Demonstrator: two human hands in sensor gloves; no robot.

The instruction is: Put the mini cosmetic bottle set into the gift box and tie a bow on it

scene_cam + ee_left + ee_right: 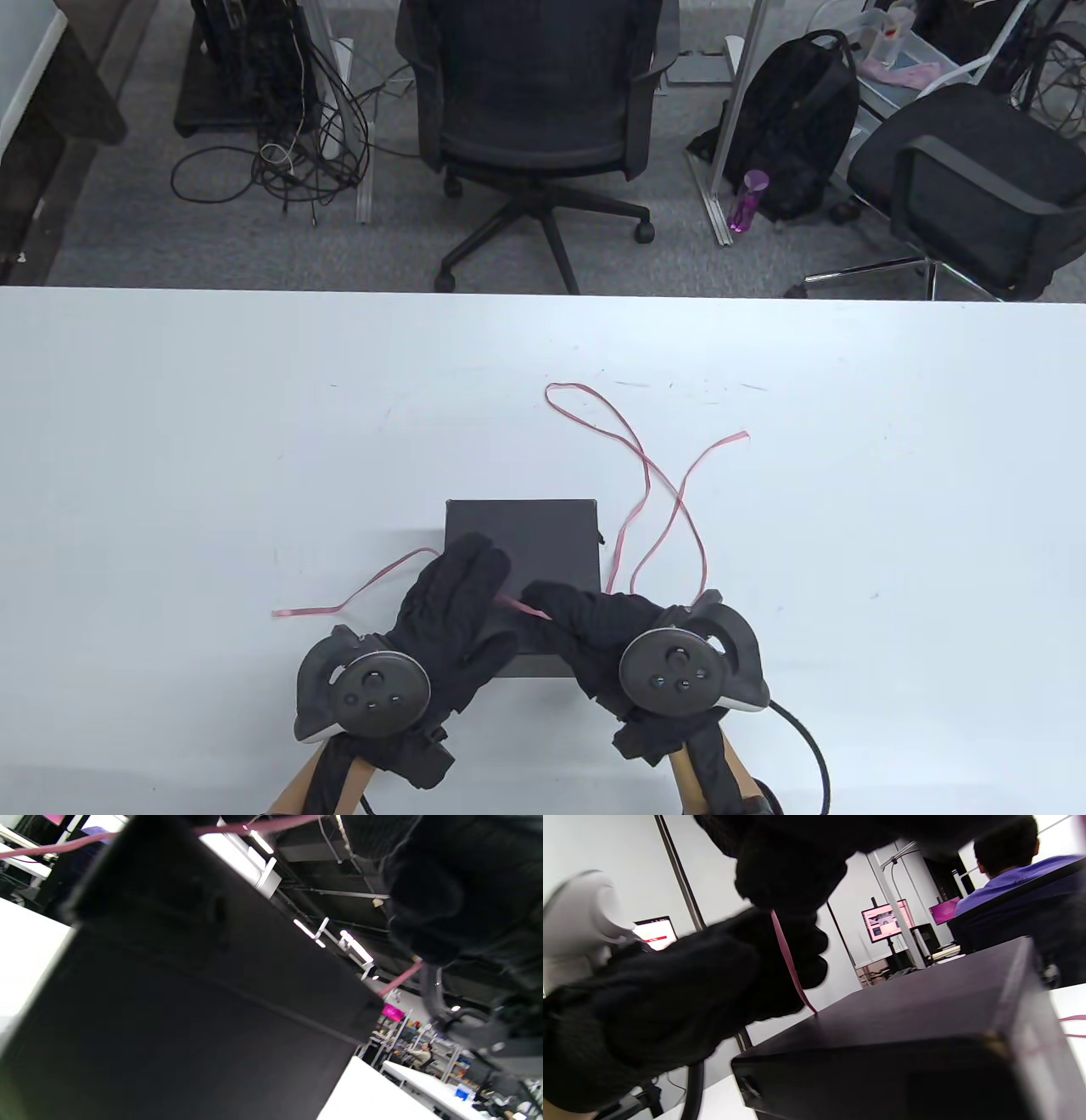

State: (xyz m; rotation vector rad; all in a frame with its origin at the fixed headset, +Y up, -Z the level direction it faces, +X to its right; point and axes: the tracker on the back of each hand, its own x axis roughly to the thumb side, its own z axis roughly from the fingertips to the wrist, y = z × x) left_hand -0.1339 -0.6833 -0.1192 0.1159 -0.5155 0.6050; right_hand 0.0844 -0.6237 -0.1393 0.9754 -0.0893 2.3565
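**Ribbon held across a closed box**

Ribbon [519,605], thin and pink, is clamped in the grip of the right hand [594,632], fingers and thumb together over the lid near its middle. The right wrist view shows the strand dropping taut from those fingertips to the lid. The left hand [454,611] lies flat on the lid just beside it, fingers straight and apart, pressing down rather than holding; the ribbon passes under its palm.

The box [543,535] is black, closed, and sits on the white bench [170,441] at the near edge, between the two wrists. No bottles are visible, so they are presumably inside already. One ribbon tail runs out to the left across the bench. The longer part snakes away to the right and far side in loose curves, ending well clear of the box.

The step in hand looks like the start of tying. To do it well, keep the flat hand pinning the strand so the box cannot slide, draw in the slack on the right, even up the two tails, and hold the crossing centred on the lid.

No brand, label or writing can be read on the box, ribbon or gloves.
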